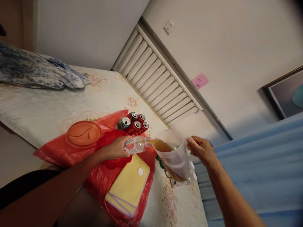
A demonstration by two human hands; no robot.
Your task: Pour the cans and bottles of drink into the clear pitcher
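Note:
My left hand (118, 147) is wrapped around a clear plastic bottle (134, 145) with a pink-and-white label. My right hand (201, 150) grips the handle of a translucent plastic pitcher (175, 160), tilted with its mouth toward the bottle. Amber liquid (163, 146) lies at the pitcher's lip, and a thin stream of it joins the lip and the bottle neck. Below the bottle, a white cap (140, 171) rests on a stack of yellow cloths (127, 186) with purple edges. An orange round plastic container (83, 134) sits left of my left hand.
A red plastic sheet (94, 179) covers part of the flowered tablecloth (101, 94). Several drink cans (136, 126) stand beyond the bottle. Partly hidden green items (162, 164) lie behind the pitcher. A radiator (156, 75) and blue curtain (248, 170) border the table. Patterned cloth (42, 71) lies far left.

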